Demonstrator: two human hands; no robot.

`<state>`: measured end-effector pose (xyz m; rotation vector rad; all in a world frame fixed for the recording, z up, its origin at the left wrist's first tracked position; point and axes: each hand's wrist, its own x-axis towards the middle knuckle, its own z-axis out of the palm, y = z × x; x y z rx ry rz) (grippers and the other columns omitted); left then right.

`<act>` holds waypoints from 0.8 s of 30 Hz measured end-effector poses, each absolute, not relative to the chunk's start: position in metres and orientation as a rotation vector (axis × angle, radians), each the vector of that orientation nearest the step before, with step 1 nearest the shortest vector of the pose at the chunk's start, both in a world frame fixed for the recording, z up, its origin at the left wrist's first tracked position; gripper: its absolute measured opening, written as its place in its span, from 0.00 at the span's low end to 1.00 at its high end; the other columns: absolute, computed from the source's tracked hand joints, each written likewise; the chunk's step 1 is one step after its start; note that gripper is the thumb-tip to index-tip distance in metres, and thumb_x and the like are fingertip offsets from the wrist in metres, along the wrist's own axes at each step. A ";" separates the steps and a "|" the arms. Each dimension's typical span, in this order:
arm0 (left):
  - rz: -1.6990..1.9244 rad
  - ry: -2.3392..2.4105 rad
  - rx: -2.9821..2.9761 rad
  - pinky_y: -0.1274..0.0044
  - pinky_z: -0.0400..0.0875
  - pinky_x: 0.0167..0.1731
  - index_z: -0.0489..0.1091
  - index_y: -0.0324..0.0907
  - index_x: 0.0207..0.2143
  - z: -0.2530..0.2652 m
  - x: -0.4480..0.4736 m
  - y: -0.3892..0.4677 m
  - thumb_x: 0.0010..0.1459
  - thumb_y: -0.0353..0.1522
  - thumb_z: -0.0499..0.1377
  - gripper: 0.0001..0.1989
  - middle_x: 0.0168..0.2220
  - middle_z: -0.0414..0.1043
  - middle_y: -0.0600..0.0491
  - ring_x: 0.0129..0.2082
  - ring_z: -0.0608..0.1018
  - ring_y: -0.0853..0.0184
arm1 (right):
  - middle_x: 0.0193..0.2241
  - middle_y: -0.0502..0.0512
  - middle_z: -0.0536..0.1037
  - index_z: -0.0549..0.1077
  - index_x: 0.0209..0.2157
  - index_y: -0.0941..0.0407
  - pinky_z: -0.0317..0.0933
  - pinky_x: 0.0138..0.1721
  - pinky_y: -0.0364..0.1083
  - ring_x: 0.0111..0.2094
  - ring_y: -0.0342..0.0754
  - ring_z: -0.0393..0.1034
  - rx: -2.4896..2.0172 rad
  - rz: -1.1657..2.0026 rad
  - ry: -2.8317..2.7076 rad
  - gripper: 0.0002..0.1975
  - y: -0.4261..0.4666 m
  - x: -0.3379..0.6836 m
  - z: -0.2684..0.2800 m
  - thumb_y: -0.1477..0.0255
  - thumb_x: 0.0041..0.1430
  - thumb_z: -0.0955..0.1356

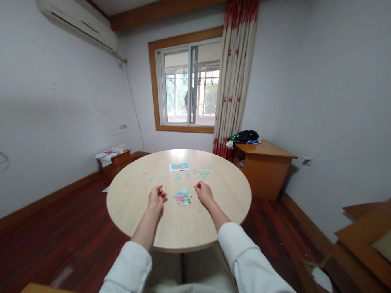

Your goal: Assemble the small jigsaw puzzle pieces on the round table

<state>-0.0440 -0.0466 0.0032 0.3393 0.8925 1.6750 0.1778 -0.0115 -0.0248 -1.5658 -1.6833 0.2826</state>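
A partly joined jigsaw puzzle (183,197) in pink, teal and yellow lies flat on the round table between my hands. To its right, my right hand (204,192) pinches a small puzzle piece (194,187) between thumb and fingertips. My left hand (157,196) rests on the tabletop left of the puzzle, fingers loosely bent and apart, with nothing seen in it. Beyond the hands are scattered teal puzzle pieces (203,175), more of them on the right. Behind these lies a picture sheet (179,167) in teal and pink.
The round wooden table (131,203) stands before me, its near edge under my forearms. A brown desk (265,162) with a pile of dark cloth (248,136) is at the right. Papers (111,152) lie on a low cabinet at the left. A person (190,99) shows beyond the window.
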 end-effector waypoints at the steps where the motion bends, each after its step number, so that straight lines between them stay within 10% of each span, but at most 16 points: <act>1: 1.674 0.891 0.337 0.82 0.57 0.19 0.63 0.39 0.21 0.003 -0.044 -0.046 0.39 0.26 0.58 0.05 0.13 0.55 0.63 0.12 0.60 0.79 | 0.28 0.53 0.75 0.71 0.29 0.57 0.58 0.35 0.43 0.31 0.45 0.68 -1.505 0.344 -1.613 0.03 -0.009 0.179 -0.027 0.75 0.51 0.65; 17: 1.674 0.877 0.299 0.82 0.57 0.19 0.63 0.38 0.22 0.004 -0.044 -0.046 0.43 0.24 0.57 0.04 0.14 0.55 0.62 0.12 0.59 0.79 | 0.34 0.56 0.79 0.76 0.39 0.59 0.65 0.33 0.44 0.27 0.44 0.69 -1.242 0.580 -1.297 0.17 0.006 0.192 -0.041 0.72 0.50 0.61; 24: 1.674 0.874 0.294 0.82 0.58 0.20 0.63 0.38 0.22 0.003 -0.045 -0.046 0.42 0.24 0.57 0.04 0.14 0.55 0.62 0.13 0.59 0.78 | 0.39 0.56 0.79 0.77 0.35 0.57 0.63 0.47 0.47 0.42 0.47 0.71 -1.260 0.505 -1.333 0.16 0.005 0.192 -0.039 0.76 0.51 0.59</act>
